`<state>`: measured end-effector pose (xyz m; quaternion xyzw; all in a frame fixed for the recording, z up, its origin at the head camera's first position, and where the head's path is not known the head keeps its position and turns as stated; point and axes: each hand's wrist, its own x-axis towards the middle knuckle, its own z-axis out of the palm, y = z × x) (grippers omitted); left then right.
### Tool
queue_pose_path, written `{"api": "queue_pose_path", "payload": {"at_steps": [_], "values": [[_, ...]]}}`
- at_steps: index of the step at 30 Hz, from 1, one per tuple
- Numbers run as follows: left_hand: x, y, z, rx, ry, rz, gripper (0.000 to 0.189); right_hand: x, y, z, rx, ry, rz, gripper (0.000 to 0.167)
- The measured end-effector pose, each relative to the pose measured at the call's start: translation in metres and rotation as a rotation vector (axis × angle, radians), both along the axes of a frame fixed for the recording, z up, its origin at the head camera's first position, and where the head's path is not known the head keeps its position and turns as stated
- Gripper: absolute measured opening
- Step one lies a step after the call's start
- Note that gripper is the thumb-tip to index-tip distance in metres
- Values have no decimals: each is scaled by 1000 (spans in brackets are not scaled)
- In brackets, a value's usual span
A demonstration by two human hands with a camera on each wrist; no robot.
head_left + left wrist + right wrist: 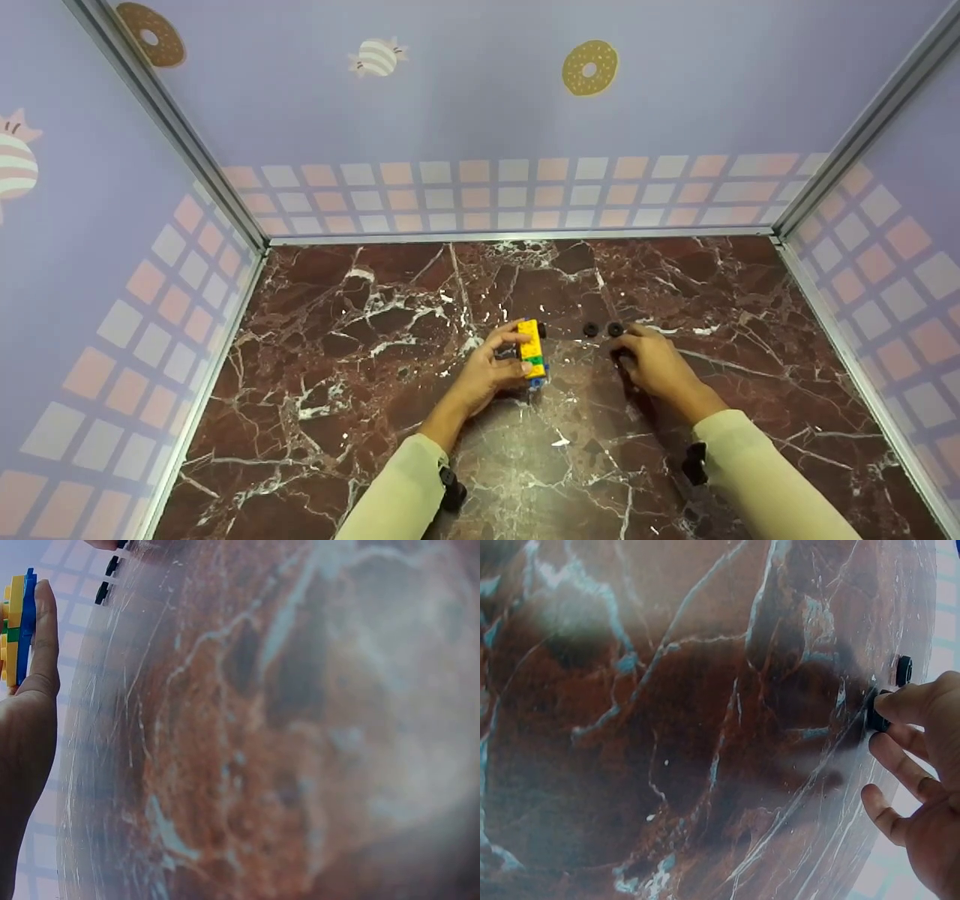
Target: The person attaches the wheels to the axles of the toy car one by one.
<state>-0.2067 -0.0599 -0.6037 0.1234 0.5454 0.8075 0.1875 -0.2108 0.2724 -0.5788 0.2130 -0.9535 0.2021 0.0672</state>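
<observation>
My left hand (491,371) grips a toy car of building bricks (530,349), thumb on one side and fingers on the other. Yellow bricks with a green piece sit on its blue base, and a black wheel (542,330) shows at its right side. In the left wrist view the car (16,630) stands at the left edge, its blue base along a straight finger. My right hand (656,364) is low over the tabletop, pinching a small black wheel (877,714) between thumb and fingertips. Beside it lie two loose black wheels, a left one (591,329) and a right one (616,329).
The dark red marbled tabletop (360,420) has white veins and a glossy reflection. Purple printed panels (480,112) stand at the back and both sides, joined by metal rails (517,237). Black wrist straps (452,491) sit over the pale sleeves.
</observation>
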Motion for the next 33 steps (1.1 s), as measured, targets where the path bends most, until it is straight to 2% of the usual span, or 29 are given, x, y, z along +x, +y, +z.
{"api": "queue_pose_path", "payload": {"at_steps": [13, 22, 33], "values": [[-2, 0, 3, 8, -4, 3, 54, -1, -7, 6, -27, 52, 24, 24], [-3, 1, 2, 14, 3, 12, 57, -4, -19, 12, -69, 72, 78, 32], [-3, 1, 1, -1, 9, 5, 57, -3, -34, 17, -108, 87, 118, 30]]}}
